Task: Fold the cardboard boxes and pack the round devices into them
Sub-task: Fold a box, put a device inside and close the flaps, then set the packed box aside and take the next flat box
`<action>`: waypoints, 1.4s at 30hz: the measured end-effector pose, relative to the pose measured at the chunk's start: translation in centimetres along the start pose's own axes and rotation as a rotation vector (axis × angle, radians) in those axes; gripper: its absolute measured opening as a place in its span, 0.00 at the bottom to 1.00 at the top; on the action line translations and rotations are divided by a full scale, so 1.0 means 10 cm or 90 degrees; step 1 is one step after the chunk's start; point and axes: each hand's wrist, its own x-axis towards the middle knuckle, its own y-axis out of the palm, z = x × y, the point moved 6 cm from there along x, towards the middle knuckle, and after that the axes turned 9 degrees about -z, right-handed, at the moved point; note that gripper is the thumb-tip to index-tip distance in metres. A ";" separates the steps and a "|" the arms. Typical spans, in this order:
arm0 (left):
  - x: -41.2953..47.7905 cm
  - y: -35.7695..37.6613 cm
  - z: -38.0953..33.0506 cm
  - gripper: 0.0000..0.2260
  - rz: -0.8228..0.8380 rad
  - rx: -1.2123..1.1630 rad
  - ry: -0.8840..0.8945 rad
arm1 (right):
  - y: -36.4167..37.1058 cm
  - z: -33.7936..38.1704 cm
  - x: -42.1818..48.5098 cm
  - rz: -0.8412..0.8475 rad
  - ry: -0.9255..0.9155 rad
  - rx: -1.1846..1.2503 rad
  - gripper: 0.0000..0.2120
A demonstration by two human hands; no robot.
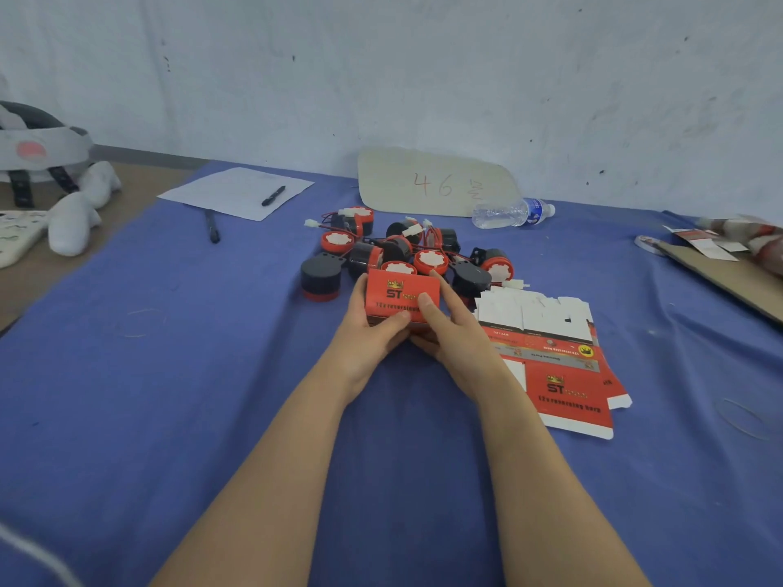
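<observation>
Blue cloth [169, 374] covers the table and carries everything; the pile [406, 252] of round red-and-black devices, wires trailing, lies near its middle. Card [432, 184] marked 46 leans on the wall behind the pile. Flats [559, 366], the unfolded boxes, lie stacked just right of the pile and nearer the wearer, probably kept there so the next one is within easy reach. Paper [229, 192] lies well left of the pile and behind it; bottle [512, 213] lies on its side behind and right of the pile. Left hand [364, 336] and right hand [453, 336] meet directly in front of the pile, both gripping one folded box [394, 290]. The left thumb lies across its lower front edge with fingers round the left end; the right thumb rests on the printed face with fingers over the right end. Such a two-sided hold likely squares the walls or presses a flap home; whether a device is inside cannot be told. The box sits against the pile's near edge, touching or just short of it; its long axis runs left to right, with the printed face tilted up toward the wearer and the logo upright. Pen [273, 196] rests on the paper.
</observation>
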 end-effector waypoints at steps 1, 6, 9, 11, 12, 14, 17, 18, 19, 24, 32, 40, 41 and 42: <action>-0.01 0.00 0.00 0.26 -0.002 0.004 0.001 | 0.01 -0.01 0.01 0.001 0.002 0.001 0.26; 0.01 0.03 0.00 0.28 -0.014 0.072 0.002 | 0.01 -0.02 0.02 0.000 -0.034 -0.078 0.32; 0.04 0.01 0.02 0.20 -0.027 0.028 -0.004 | -0.01 -0.02 0.02 0.002 -0.047 -0.059 0.33; 0.00 -0.02 0.00 0.17 -0.042 0.027 0.010 | 0.00 -0.02 0.01 0.003 -0.036 -0.038 0.33; -0.03 -0.03 -0.02 0.19 -0.056 0.034 0.019 | 0.01 -0.01 -0.01 -0.007 -0.021 -0.030 0.32; -0.09 -0.04 -0.08 0.20 -0.093 0.040 0.030 | -0.01 0.04 -0.08 -0.053 0.009 -0.012 0.28; -0.19 0.22 -0.29 0.15 -0.101 0.037 0.066 | -0.24 0.29 -0.29 -0.152 -0.030 -0.017 0.17; -0.24 0.41 -0.39 0.14 -0.083 0.019 0.083 | -0.39 0.43 -0.39 -0.201 -0.058 -0.002 0.16; -0.30 0.66 -0.50 0.13 -0.058 -0.006 0.099 | -0.59 0.58 -0.49 -0.258 -0.084 0.029 0.16; -0.88 2.43 -0.95 0.11 0.146 -0.116 0.111 | -1.98 1.60 -1.41 -0.609 -0.283 0.043 0.09; -3.04 4.77 -0.93 0.11 0.639 0.103 0.146 | -3.71 2.29 -3.76 -1.140 -0.123 -0.406 0.24; -3.43 4.82 -0.76 0.12 0.692 0.039 0.021 | -3.54 2.25 -4.02 -1.144 -0.328 -0.380 0.19; -3.24 4.73 -0.78 0.12 0.637 0.006 0.004 | -3.45 2.21 -3.82 -1.072 -0.372 -0.306 0.17; -3.01 4.61 -0.80 0.13 0.570 -0.015 0.002 | -3.35 2.15 -3.59 -1.005 -0.391 -0.256 0.15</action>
